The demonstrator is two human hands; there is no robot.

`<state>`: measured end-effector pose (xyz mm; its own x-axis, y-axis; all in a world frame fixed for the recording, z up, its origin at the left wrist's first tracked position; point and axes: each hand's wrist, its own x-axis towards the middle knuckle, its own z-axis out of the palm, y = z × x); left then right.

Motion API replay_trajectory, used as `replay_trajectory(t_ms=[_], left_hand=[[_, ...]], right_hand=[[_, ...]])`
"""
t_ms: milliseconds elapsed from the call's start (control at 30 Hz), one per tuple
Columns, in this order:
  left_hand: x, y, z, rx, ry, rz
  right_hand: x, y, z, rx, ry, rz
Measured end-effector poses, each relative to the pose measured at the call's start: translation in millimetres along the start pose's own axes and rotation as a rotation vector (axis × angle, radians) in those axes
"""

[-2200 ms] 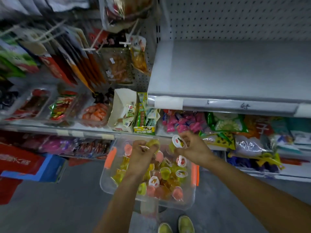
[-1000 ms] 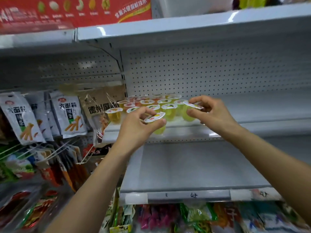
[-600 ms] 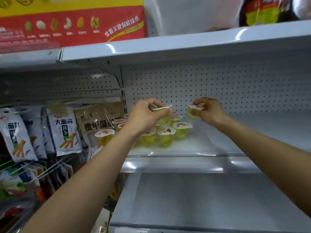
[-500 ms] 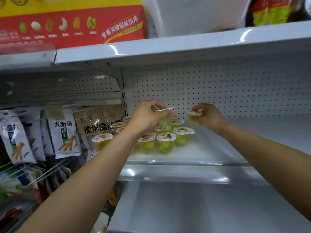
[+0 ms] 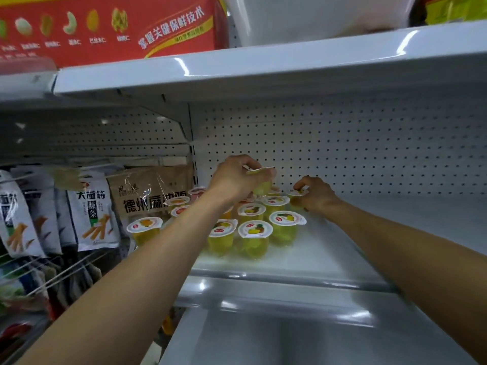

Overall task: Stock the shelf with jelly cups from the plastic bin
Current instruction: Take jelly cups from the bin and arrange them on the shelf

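Note:
Several yellow jelly cups [image 5: 255, 234] with white printed lids stand in rows at the left end of a white shelf [image 5: 329, 262]. My left hand [image 5: 237, 177] is raised over the back rows, shut on a yellow jelly cup [image 5: 261, 180] held above the others. My right hand [image 5: 315, 193] is low at the back right of the group, its fingers closed on another jelly cup [image 5: 296, 194] that touches or nearly touches the shelf. The plastic bin is out of view.
A perforated white back panel [image 5: 355, 148] closes the shelf behind. Hanging snack bags [image 5: 91, 212] and a brown packet [image 5: 150, 196] fill the bay to the left. A red carton [image 5: 110, 27] sits on the shelf above. A bare lower shelf [image 5: 303, 338] lies below.
Both hands rose from the bin to the shelf with a cup each. Over the last half second the right hand lowered its cup to the back right of the group; the left stays raised.

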<state>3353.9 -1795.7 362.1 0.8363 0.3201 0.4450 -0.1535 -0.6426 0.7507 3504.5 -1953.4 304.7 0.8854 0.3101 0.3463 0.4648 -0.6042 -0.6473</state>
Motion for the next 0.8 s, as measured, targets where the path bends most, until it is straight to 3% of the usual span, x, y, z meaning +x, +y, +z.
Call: replay_trajectory(t_ms=[133,200,300,367,467,633,700,800], left_hand=[[1.0,-1.4,1.2,0.016,0.015,0.012],[1.7,0.8,2.6,0.032,0.024,0.001],[3.4,9.2,6.3,0.071,0.029,0.009],[4.7,15.8,10.6,0.091,0.027,0.023],[6.5,26.9,20.0,0.104,0.004,0.047],[5.9,35.4,30.6,0.09,-0.066,0.109],[9.2,28.5,29.6,0.228,-0.086,0.159],[14.6,17.2,28.9,0.633,-0.147,0.165]], right_hand=[[-2.4,-0.1,-10.7,-0.121,-0.082,-0.048],[-9.8,-4.7,-20.4,-0.114,-0.029,-0.066],[-28.3,-20.0,-35.0,0.223,0.092,-0.146],[-43.6,-33.9,-46.7,0.481,-0.054,-0.201],[-61.5,-49.5,-53.9,0.515,-0.229,-0.307],[-69.2,-45.6,-54.9,0.576,-0.088,-0.265],[-66.6,-31.6,-56.6,0.492,-0.046,-0.181],[-62.6,-9.2,-50.8,0.263,-0.062,-0.078]])
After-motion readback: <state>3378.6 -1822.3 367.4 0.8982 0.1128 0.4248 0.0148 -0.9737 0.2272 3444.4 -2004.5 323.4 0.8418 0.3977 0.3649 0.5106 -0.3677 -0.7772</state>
